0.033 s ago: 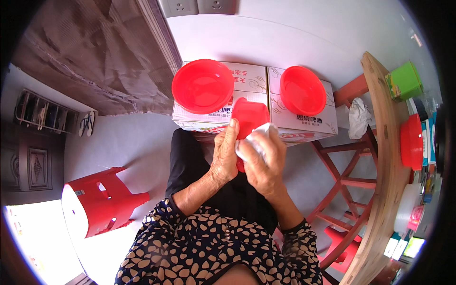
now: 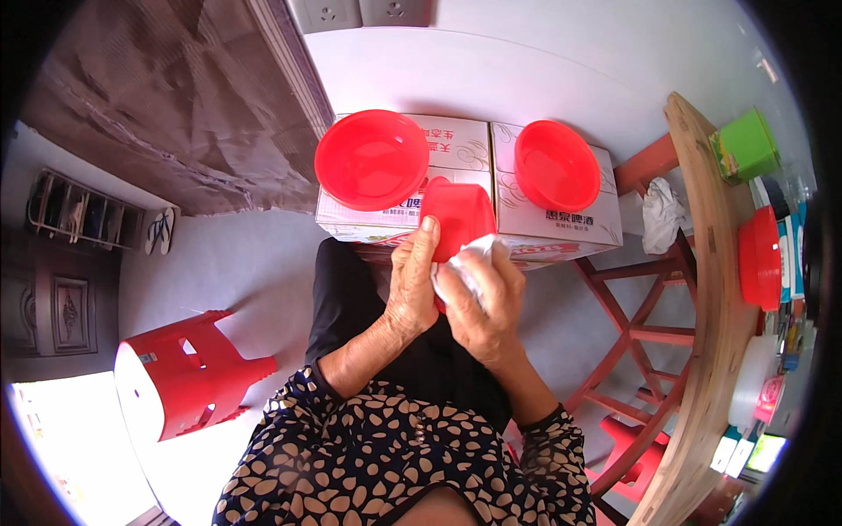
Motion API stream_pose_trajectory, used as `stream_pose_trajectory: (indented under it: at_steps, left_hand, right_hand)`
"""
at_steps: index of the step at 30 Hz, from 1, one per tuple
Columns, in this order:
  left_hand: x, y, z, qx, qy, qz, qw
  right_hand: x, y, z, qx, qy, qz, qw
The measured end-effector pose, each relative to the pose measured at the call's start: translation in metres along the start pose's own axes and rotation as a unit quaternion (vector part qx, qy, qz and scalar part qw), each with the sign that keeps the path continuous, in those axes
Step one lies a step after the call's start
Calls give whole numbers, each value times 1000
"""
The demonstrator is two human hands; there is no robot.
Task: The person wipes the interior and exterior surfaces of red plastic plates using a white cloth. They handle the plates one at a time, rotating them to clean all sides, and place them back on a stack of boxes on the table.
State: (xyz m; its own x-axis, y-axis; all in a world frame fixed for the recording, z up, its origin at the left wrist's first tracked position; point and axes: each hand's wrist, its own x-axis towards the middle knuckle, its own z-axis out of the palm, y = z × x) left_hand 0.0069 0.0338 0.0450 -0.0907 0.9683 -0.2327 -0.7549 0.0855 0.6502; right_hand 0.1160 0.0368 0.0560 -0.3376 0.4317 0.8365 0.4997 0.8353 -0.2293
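Observation:
In front of my body a red plastic container [image 2: 458, 210] is held tilted, its upper part showing and its lower part covered by my hands. My left hand [image 2: 412, 280] grips its left side, thumb along the near face. My right hand [image 2: 488, 302] is closed around a crumpled white cloth [image 2: 474, 263] and presses it against the container's right side. Just beyond, a large round red basin [image 2: 373, 159] rests on the left cardboard box [image 2: 460, 158]. A smaller red basin [image 2: 558, 167] sits on the right cardboard box [image 2: 605, 206].
To the right runs a wooden tabletop [image 2: 697, 351] with a green box [image 2: 744, 145] and red bowls [image 2: 759, 259] beside it. A white cloth [image 2: 662, 215] hangs near its reddish frame [image 2: 662, 337]. On the left a red stool [image 2: 189, 373] lies tipped over; slippers [image 2: 160, 230] are farther off.
The red container has tilted slightly, and its rim has shifted a little to the left. Both hands keep their holds, with the cloth still against the container.

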Motion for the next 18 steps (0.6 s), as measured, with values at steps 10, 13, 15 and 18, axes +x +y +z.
stream_pose_trajectory:
  at_steps: [10, 13, 15, 18]
  left_hand:
    - [3, 4, -2, -210, -56, -94, 972]
    - [4, 4, -8, -207, -17, -111, 972]
    - [2, 5, -10, -209, -8, -113, 971]
    - [1, 4, -16, -205, -2, -108, 973]
  right_hand:
    - [-72, 8, 11, -59, 96, 125, 986]
    - [-69, 10, 3, -15, 78, 218, 973]
    - [-64, 16, 2, 62, 105, 268, 956]
    - [-62, 28, 3, 146, 131, 354, 915]
